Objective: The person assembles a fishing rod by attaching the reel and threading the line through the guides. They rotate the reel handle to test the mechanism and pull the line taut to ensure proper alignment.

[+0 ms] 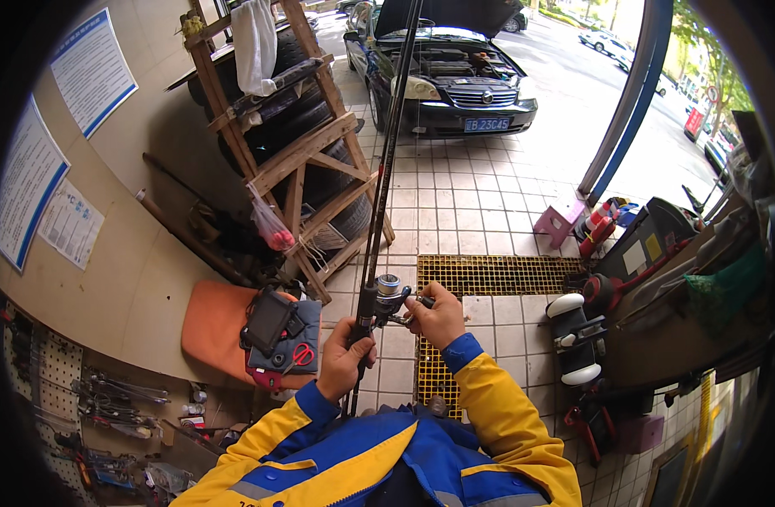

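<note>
A long black fishing rod (386, 160) stands almost upright in front of me, its tip running out past the top edge. My left hand (345, 358) is closed round its grip, just below the reel. The spinning reel (389, 287), with a silvery spool, sits on the rod's right side. My right hand (439, 315) pinches the reel's crank handle, its fingers bent round the dark knob. Both sleeves are yellow with blue cuffs. Part of the reel's body is hidden behind my fingers.
An orange chair (214, 317) at left carries a dark tablet-like device (271, 321) and red scissors (301, 355). Behind it, a wooden rack (307, 160) holds tyres. Ahead stands a black car (455, 84), bonnet up. Yellow floor grating (497, 275), a pink stool (560, 221) and a white-wheeled scooter (576, 338) lie rightward.
</note>
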Action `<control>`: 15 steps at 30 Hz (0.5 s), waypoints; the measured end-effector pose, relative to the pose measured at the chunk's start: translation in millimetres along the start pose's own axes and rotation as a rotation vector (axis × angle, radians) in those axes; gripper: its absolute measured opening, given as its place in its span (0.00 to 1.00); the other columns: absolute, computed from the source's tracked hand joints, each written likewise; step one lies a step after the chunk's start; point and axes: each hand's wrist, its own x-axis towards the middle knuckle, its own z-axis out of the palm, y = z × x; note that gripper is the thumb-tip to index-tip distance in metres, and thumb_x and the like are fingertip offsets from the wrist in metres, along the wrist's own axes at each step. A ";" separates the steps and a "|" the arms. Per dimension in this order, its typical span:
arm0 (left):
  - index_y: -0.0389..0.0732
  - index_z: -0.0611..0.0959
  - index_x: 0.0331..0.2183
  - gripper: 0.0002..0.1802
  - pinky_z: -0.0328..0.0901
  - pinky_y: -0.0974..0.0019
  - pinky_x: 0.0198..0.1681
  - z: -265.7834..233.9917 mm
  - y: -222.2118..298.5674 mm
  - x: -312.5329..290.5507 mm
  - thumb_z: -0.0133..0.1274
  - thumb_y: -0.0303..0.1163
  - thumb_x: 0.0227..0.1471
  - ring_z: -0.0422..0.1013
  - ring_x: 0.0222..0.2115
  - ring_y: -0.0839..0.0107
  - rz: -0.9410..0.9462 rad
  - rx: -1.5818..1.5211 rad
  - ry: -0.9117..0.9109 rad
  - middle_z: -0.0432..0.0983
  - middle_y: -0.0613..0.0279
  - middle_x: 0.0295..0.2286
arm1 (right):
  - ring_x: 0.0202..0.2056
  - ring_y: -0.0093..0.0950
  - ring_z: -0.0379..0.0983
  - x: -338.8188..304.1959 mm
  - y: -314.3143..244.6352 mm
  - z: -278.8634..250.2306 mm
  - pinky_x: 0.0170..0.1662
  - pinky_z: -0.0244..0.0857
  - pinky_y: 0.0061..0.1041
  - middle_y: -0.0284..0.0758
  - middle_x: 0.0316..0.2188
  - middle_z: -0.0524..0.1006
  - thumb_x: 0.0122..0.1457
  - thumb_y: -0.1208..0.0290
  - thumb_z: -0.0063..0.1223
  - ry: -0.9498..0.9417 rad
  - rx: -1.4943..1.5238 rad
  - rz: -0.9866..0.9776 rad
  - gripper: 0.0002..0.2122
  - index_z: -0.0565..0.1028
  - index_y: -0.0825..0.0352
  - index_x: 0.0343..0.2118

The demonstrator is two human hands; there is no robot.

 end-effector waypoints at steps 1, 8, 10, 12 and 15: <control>0.40 0.75 0.54 0.18 0.68 0.69 0.30 -0.5 -0.7 -0.7 0.57 0.34 0.67 0.73 0.28 0.74 0.005 0.000 0.004 0.75 0.63 0.36 | 0.20 0.25 0.80 2.5 2.1 -1.3 0.21 0.73 0.24 0.39 0.25 0.84 0.67 0.73 0.62 -0.030 0.082 0.085 0.09 0.71 0.68 0.37; 0.39 0.75 0.53 0.15 0.68 0.70 0.29 1.4 -1.2 -1.4 0.56 0.31 0.67 0.73 0.28 0.75 0.010 -0.008 0.018 0.75 0.63 0.33 | 0.23 0.36 0.82 11.2 12.7 -7.5 0.25 0.82 0.36 0.41 0.26 0.81 0.68 0.71 0.59 -0.072 0.410 0.448 0.07 0.73 0.68 0.42; 0.39 0.75 0.52 0.14 0.69 0.71 0.29 2.3 -0.3 -1.0 0.56 0.28 0.68 0.73 0.28 0.76 0.005 -0.018 0.020 0.75 0.64 0.32 | 0.24 0.37 0.81 12.7 23.3 -9.2 0.27 0.82 0.37 0.38 0.26 0.78 0.68 0.71 0.58 -0.100 0.477 0.514 0.06 0.73 0.65 0.41; 0.38 0.75 0.52 0.14 0.69 0.71 0.30 2.9 -0.2 -0.2 0.55 0.27 0.68 0.73 0.28 0.76 0.003 -0.016 0.019 0.75 0.64 0.32 | 0.24 0.37 0.81 14.4 41.1 -10.4 0.28 0.82 0.35 0.37 0.25 0.77 0.68 0.70 0.57 -0.121 0.611 0.610 0.05 0.73 0.64 0.41; 0.38 0.75 0.52 0.13 0.69 0.71 0.30 3.2 -2.4 0.7 0.55 0.26 0.67 0.73 0.27 0.75 0.003 -0.012 0.009 0.75 0.64 0.31 | 0.26 0.36 0.79 15.0 79.5 -5.5 0.32 0.81 0.33 0.40 0.29 0.78 0.69 0.70 0.56 -0.097 0.821 0.764 0.06 0.73 0.66 0.42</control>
